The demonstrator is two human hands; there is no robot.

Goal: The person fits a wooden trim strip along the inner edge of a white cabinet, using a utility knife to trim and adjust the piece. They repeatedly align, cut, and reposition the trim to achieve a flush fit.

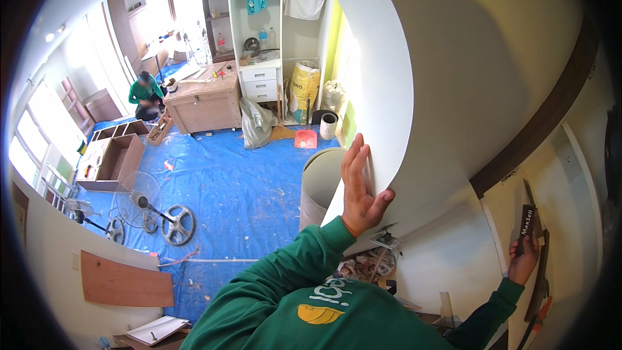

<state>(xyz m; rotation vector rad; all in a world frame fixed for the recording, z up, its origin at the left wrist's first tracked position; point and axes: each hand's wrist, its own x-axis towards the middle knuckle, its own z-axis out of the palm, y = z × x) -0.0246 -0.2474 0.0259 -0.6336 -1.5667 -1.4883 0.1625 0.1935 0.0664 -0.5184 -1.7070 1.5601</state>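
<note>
My left hand point(363, 188) is raised, its fingers stretched out and lying against the edge of a white curved wall panel point(395, 84). Out to the right, my right hand point(526, 262) is wrapped round a black tool point(527, 221) with a lettered, box-shaped body. A thin dark strip sticks up behind that body; whether it belongs to the tool I cannot tell. Just beside this hand runs a long dark piece point(539, 279) with an orange part point(543, 314) at its lower end. Above it, a dark brown curved band point(541, 120) crosses the pale wall.
Blue sheeting point(227, 188) covers the floor. Standing fans point(146, 201), a wooden chest point(207, 107), a red dustpan point(306, 139) and a rolled sheet point(317, 181) stand about. A co-worker in green point(144, 91) crouches far left. Crumpled scraps point(366, 266) lie below my left hand.
</note>
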